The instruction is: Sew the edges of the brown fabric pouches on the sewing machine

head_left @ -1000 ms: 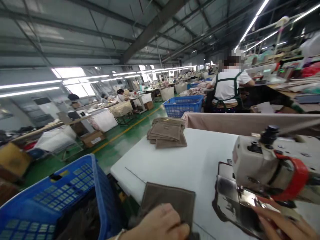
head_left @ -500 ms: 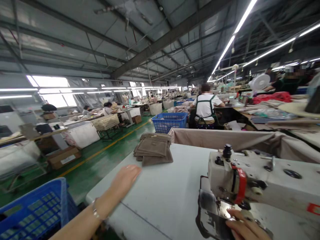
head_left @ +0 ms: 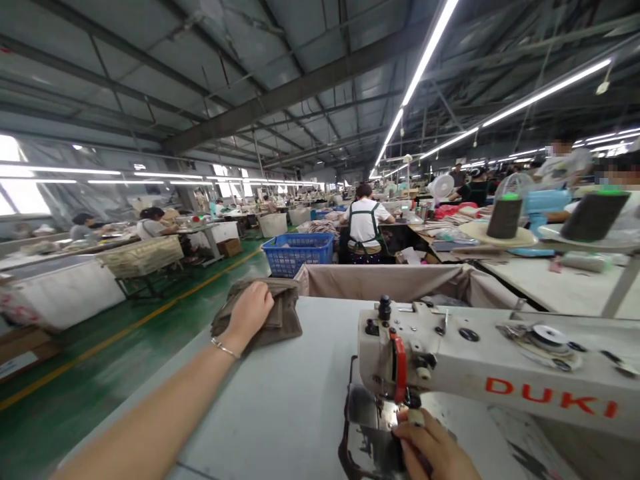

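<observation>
L hand (head_left: 251, 308) curled atop flat brown fabric stack (head_left: 286, 320), far-L on white tabletop (head_left: 290, 393); R hand (head_left: 431, 445) narrow @ white metal sewing machine (head_left: 450, 360); can't tell grips. Behind: pinkish cloth bin (head_left: 360, 281), blue plastic basket (head_left: 300, 257), contents unclear.

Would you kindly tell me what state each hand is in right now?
Left hand: on the brown fabric stack; grip cannot be told.
Right hand: fingers bent at the sewing machine; any hold cannot be told.

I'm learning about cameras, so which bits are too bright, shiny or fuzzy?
Head view: the far-left window is washed out white, and the long ceiling light glares; head view: the metal plate by the right hand glints; head view: the white fan farther back looks soft.
</observation>
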A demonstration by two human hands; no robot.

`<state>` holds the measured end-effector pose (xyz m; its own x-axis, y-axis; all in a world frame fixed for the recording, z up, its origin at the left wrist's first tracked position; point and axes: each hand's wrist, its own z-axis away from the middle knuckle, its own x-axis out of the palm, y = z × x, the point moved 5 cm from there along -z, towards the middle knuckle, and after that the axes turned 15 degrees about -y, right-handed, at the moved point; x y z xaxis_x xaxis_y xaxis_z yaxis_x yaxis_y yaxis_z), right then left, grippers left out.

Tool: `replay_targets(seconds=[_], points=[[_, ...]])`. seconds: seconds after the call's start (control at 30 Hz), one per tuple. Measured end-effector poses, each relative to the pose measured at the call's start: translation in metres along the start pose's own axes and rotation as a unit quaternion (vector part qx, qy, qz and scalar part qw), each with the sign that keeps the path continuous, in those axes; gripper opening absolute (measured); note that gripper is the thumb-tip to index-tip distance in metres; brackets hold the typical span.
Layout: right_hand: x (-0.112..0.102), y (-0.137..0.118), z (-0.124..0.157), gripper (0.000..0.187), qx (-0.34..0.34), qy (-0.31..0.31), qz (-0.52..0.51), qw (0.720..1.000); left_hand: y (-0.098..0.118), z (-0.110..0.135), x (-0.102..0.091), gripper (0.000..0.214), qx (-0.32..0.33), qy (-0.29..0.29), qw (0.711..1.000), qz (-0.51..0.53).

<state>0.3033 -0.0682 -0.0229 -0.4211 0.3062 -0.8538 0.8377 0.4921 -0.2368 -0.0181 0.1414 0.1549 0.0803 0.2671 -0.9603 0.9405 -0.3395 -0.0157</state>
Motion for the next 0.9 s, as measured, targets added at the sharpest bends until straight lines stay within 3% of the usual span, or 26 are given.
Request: replay_targets(seconds=[0.07, 0.13, 0.23, 0.27, 0.37, 0.43, 0.5, 0.57, 0.67, 0.8, 0.9], points=[[-0.009, -0.008, -0.002, 0.022, 0.002, 0.004, -0.023, 1.000, 0.017, 0.017, -0.021, 0.021, 0.049, -0.003, 0.999, 0.012], [-0.020, -0.020, -0.005, 0.023, -0.002, 0.002, -0.050, 0.999, 0.046, 0.050, -0.020, 0.023, 0.126, -0.047, 0.991, 0.028], [-0.031, -0.045, -0.008, 0.026, -0.029, -0.027, -0.090, 0.995, 0.091, 0.116, 0.018, 0.022, 0.237, -0.139, 0.960, 0.060], [-0.029, -0.055, -0.008, 0.027, -0.041, -0.049, -0.098, 0.993, 0.103, 0.136, 0.034, 0.032, 0.257, -0.155, 0.952, 0.063], [-0.014, -0.078, -0.003, 0.025, -0.053, -0.094, -0.087, 0.990, 0.123, 0.168, 0.080, 0.053, 0.261, -0.220, 0.938, 0.062], [-0.002, -0.088, 0.003, 0.032, -0.042, -0.086, -0.068, 0.993, 0.127, 0.163, 0.093, 0.048, 0.226, -0.232, 0.942, 0.082], [0.008, -0.093, 0.008, 0.027, -0.017, -0.070, -0.073, 0.995, 0.130, 0.147, 0.094, 0.040, 0.199, -0.224, 0.947, 0.112], [0.013, -0.093, 0.012, 0.016, 0.012, -0.050, -0.106, 0.993, 0.135, 0.129, 0.091, 0.037, 0.198, -0.219, 0.946, 0.137], [0.016, -0.094, 0.014, 0.016, 0.038, -0.021, -0.153, 0.987, 0.139, 0.113, 0.092, 0.043, 0.205, -0.228, 0.938, 0.162], [0.019, -0.093, 0.015, 0.024, 0.097, -0.036, -0.171, 0.980, 0.141, 0.116, 0.089, 0.023, 0.204, -0.258, 0.922, 0.204], [0.007, -0.091, 0.014, 0.027, 0.130, -0.039, -0.177, 0.975, 0.144, 0.130, 0.070, 0.010, 0.193, -0.282, 0.902, 0.266]])
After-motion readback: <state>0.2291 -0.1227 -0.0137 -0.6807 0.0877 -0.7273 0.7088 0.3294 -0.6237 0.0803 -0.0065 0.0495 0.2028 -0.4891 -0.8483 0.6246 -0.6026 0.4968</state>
